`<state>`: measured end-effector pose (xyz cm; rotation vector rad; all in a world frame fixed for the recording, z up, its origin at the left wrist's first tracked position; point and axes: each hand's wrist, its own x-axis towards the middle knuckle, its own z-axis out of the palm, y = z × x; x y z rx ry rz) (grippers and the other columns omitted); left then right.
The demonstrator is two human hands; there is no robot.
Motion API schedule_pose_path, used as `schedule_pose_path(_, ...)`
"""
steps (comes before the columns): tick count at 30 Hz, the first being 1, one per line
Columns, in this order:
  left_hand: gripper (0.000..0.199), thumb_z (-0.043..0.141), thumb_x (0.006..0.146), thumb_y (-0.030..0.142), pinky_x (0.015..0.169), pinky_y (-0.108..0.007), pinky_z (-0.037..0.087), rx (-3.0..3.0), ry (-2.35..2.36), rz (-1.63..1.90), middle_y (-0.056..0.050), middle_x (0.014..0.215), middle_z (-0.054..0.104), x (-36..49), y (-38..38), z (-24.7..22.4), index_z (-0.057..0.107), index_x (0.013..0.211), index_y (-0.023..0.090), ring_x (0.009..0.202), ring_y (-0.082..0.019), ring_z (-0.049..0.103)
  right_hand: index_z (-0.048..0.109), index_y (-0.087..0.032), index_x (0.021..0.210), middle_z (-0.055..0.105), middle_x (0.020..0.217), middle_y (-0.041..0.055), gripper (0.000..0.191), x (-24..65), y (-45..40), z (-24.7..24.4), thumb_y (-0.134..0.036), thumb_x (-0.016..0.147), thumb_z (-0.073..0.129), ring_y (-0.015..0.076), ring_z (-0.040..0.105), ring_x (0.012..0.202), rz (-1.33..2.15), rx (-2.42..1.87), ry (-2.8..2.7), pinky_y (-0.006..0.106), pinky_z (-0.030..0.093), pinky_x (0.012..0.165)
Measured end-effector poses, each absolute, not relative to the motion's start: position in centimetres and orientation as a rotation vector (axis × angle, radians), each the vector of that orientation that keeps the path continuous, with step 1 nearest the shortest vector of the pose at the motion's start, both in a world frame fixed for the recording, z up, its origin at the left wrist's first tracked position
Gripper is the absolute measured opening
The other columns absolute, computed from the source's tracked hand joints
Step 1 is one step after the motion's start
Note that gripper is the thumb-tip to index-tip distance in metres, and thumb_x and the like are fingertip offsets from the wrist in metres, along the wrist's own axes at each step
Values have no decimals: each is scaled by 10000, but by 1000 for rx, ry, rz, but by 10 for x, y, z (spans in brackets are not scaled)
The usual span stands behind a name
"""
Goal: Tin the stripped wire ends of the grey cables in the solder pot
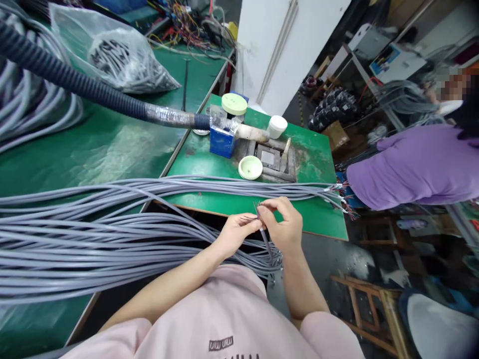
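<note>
My left hand [239, 230] and my right hand [282, 222] meet in front of my chest, over the table's near edge. Between them is the stripped end of a grey cable [266, 243], whose thin coloured wires [257, 208] fan out at the fingertips. Thumb and fingers of each hand are pinched on these wires. Below and left of my hands lies a thick bundle of grey cables [112, 254]. Another row of grey cables [232, 187] runs across the table just beyond my hands, with bared coloured wire ends [346, 199] at the right.
A ribbed hose [112, 99] reaches over a blue box [221, 142]. Near it are a soldering pot [268, 157], a brush [286, 152], a pale green lid [250, 168] and a white cup [277, 126]. A person in purple [415, 164] works at the right. A wooden stool [368, 309] stands lower right.
</note>
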<state>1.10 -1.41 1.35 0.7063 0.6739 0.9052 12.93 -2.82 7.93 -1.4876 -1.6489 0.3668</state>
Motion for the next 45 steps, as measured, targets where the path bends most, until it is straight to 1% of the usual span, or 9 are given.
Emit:
schedule_pose_path(10,295,807,599,386,676,-273,476,668,668,832,-48,674,697,9,-19,11,721,707,125,621,-140,616,510,-192,557,437,523,-47,226,147,-1,68,-278,749,594,104,423,528,618,-1220,-999,259,372,561)
schedule_pose_path(18,304,838,539,373,626,-244,432,585,571,789,-42,617,676,7,-13,12,717,645,115,564,-108,560,692,-191,740,632,680,-11,151,163,-2,64,-315,666,739,121,556,618,1272,-1248,-1325,253,447,598)
schedule_pose_path(26,417,847,494,443,614,-248,404,536,484,739,-40,571,645,6,-15,17,708,670,91,535,-106,542,664,-188,596,557,576,-9,106,152,-5,63,-213,674,732,124,511,570,1030,-1151,-1243,251,423,555)
schedule_pose_path(29,478,871,426,470,609,-244,406,496,415,715,-38,586,647,3,-12,13,703,667,94,542,-105,558,713,-203,679,544,561,-8,53,167,0,59,-250,676,738,113,486,537,1049,-1119,-1193,242,423,530)
schedule_pose_path(31,513,877,393,488,603,-233,403,493,377,668,-29,590,645,3,-12,9,705,676,97,542,-97,562,750,-204,890,570,578,7,236,176,2,58,-276,666,750,127,508,531,1283,-1173,-1401,244,422,498)
schedule_pose_path(33,531,877,376,502,608,-229,404,513,333,614,-25,615,651,5,-14,6,704,679,101,556,-94,571,748,-209,956,615,644,30,289,179,2,58,-279,675,748,145,545,556,1435,-1216,-1604,258,441,508)
schedule_pose_path(36,546,871,363,521,617,-239,407,529,308,579,-18,658,657,8,-18,4,692,676,111,583,-99,579,756,-214,754,614,629,35,88,172,0,59,-283,733,705,165,571,607,1387,-1087,-1696,283,467,565)
schedule_pose_path(39,537,868,373,515,640,-248,409,590,373,619,4,635,635,7,-18,8,683,682,117,590,-94,558,727,-216,666,541,516,3,121,159,-3,57,-252,767,672,142,517,549,1282,-947,-1626,273,438,538)
schedule_pose_path(45,491,839,441,530,709,-276,434,742,488,695,-10,650,646,0,-16,19,694,661,116,627,-106,547,651,-183,520,525,509,1,188,141,-5,55,-201,697,714,131,497,546,1068,-1128,-1326,258,386,501)
